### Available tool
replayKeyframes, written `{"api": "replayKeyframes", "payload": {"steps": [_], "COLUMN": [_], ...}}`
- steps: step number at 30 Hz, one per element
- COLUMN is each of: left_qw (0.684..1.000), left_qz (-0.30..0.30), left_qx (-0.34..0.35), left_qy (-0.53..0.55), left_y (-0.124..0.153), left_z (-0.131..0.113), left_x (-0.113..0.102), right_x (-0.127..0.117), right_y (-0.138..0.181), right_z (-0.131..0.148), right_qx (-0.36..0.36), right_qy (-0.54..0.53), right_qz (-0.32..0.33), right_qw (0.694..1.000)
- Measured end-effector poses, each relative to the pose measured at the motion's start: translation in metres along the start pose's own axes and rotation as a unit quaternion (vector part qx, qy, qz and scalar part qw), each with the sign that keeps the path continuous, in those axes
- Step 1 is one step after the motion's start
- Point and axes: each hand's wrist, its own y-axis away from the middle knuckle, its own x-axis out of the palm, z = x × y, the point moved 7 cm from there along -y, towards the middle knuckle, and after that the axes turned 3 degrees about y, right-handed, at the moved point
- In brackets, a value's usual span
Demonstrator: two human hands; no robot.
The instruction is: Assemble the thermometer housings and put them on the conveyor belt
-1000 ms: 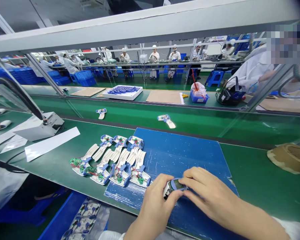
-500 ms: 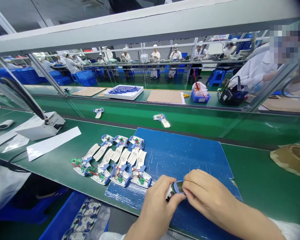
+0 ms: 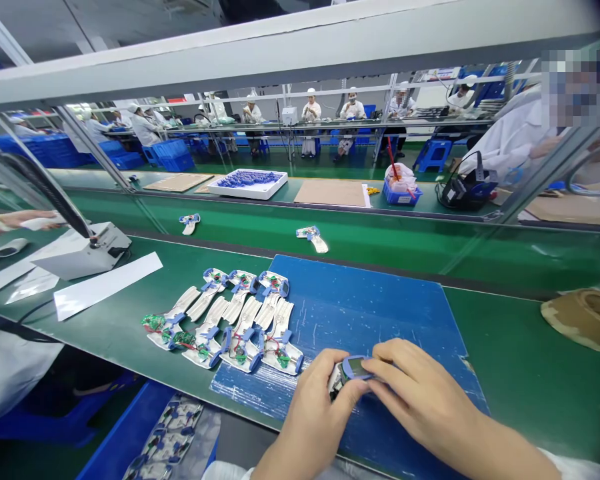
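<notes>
A white and blue handheld device, apparently an infrared thermometer (image 3: 356, 367), is held between my two hands above the blue board (image 3: 370, 300). My left hand (image 3: 317, 400) grips its white body, thumb along the near side. The fingertips of my right hand (image 3: 415, 393) pinch the blue frame around its small dark screen. Part of the body is hidden by my fingers. To the left lie several opened thermometer halves (image 3: 283, 353) in two rows, with green circuit boards and wires exposed.
Two more opened halves lie on the green conveyor (image 3: 240, 233). A metal-grey box (image 3: 93, 250) and white paper strip (image 3: 107, 287) are at left, a tape roll (image 3: 583, 317) at right. Below the bench edge stands a blue crate (image 3: 125, 433). A co-worker's hand (image 3: 15, 223) shows at far left.
My right fingers have shifted slightly on the screen frame, showing more of the screen. Both halves on the conveyor have moved left. A co-worker's hand holding a white piece has come in at far left.
</notes>
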Motion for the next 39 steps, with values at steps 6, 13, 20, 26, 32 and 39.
{"api": "replayKeyframes", "payload": {"steps": [6,13,20,26,32,39], "left_qw": [0.972,0.978,0.984,0.990,0.990,0.978], "left_qz": [0.044,0.002,0.056,0.049,-0.006,-0.019], "left_qx": [-0.115,-0.092,-0.036,0.005,0.091,0.008], "left_qy": [0.201,0.188,0.168,0.132,0.106,0.210], "left_y": [0.007,0.009,0.008,0.009,0.004,-0.004], "left_z": [0.021,0.019,0.014,0.018,0.003,0.013], "left_x": [0.009,0.005,0.014,0.009,0.001,-0.004], "right_x": [-0.009,-0.007,-0.003,0.006,0.009,-0.002], "right_y": [0.000,0.001,0.002,0.009,0.009,-0.005], "right_z": [0.000,-0.001,0.002,0.003,0.009,-0.009], "right_qx": [-0.023,0.018,0.059,0.065,0.051,0.068], "right_qy": [-0.019,-0.130,-0.140,-0.165,-0.163,-0.130], "right_qz": [-0.068,-0.039,-0.058,-0.045,-0.050,-0.056], "right_qw": [0.997,0.991,0.987,0.983,0.984,0.988]}}
